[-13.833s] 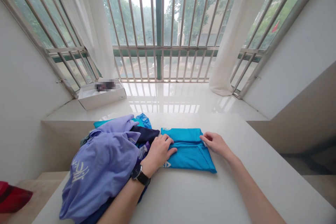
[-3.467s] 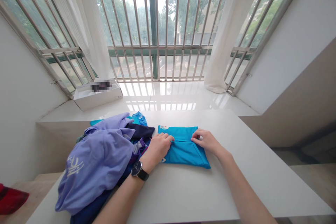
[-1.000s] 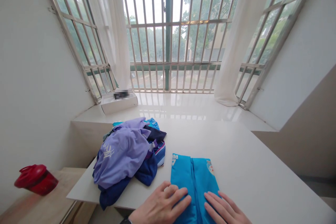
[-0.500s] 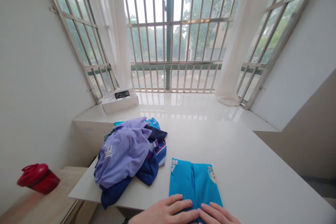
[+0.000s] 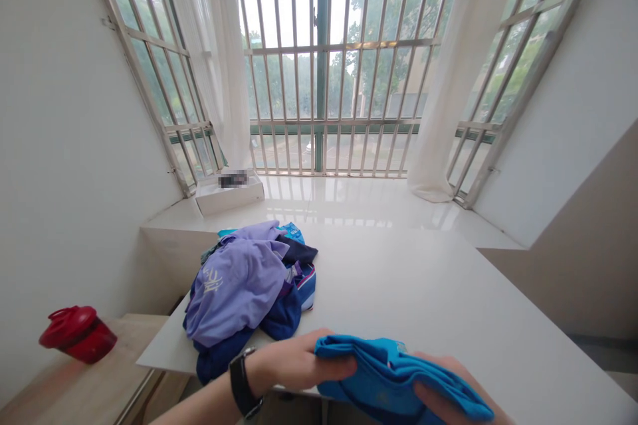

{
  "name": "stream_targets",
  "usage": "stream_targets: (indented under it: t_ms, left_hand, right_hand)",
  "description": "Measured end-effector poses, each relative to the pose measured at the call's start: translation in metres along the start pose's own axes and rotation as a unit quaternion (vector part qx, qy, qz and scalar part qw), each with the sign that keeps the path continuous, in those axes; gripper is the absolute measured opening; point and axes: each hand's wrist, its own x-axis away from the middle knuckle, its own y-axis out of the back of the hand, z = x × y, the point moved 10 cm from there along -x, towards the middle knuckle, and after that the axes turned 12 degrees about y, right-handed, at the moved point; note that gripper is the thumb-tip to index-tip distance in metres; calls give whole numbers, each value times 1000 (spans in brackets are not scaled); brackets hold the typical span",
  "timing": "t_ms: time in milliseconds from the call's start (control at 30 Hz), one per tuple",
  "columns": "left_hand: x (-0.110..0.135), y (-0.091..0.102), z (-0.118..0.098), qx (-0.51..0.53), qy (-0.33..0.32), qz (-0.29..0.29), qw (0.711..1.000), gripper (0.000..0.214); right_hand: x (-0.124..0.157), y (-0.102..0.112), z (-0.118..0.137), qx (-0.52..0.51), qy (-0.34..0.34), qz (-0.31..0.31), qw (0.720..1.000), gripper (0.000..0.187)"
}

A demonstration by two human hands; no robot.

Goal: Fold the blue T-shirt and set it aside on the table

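A bright blue folded garment (image 5: 383, 375) is raised at the table's near edge, its layered fold facing me. My left hand (image 5: 304, 362) grips its left end, thumb along the near side and fingers hidden behind the cloth. At the other end my right hand (image 5: 458, 385) clasps the bundle, thumb in front, most of its fingers covered by fabric. A dark watch (image 5: 244, 385) sits on my left wrist. To the left lies a loose heap of clothes, with a lavender shirt (image 5: 239, 292) on top and dark blue cloth (image 5: 282, 315) under it.
The white table (image 5: 423, 285) adjoins a window sill (image 5: 349, 199) below a barred window. On the sill's left is a white box (image 5: 229, 198) with a blurred dark object on it. A red lidded bucket (image 5: 80, 335) stands on a wooden surface (image 5: 129, 339) at lower left.
The blue garment lay flat under both hands; now it is lifted and folded over, with a hand gripping each end. The clothes heap stays where it was.
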Motion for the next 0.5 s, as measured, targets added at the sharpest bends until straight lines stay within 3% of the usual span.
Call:
stream_targets:
  t_ms: [100, 167, 267, 367, 433, 500]
  left_hand:
    - [-19, 23, -8, 148, 25, 9, 989, 53]
    - [-36, 39, -12, 245, 29, 16, 969, 55]
    - [-65, 57, -11, 312, 49, 34, 948, 57]
    - [-99, 74, 10, 316, 82, 25, 945, 64]
    - [-121, 92, 36, 257, 109, -38, 959, 69]
    - [-138, 120, 64, 156, 140, -150, 966, 69]
  right_hand:
    - [-8, 38, 0, -26, -77, -92, 992, 43]
    - [-19, 53, -2, -103, -115, -127, 980, 47]
    - [-43, 56, -14, -254, -185, -113, 943, 49]
    - [-69, 55, -45, -311, -229, -90, 918, 53]
    - [-86, 56, -77, -301, -227, -69, 924, 57]
    - [-98, 62, -116, -234, -219, -55, 946, 58]
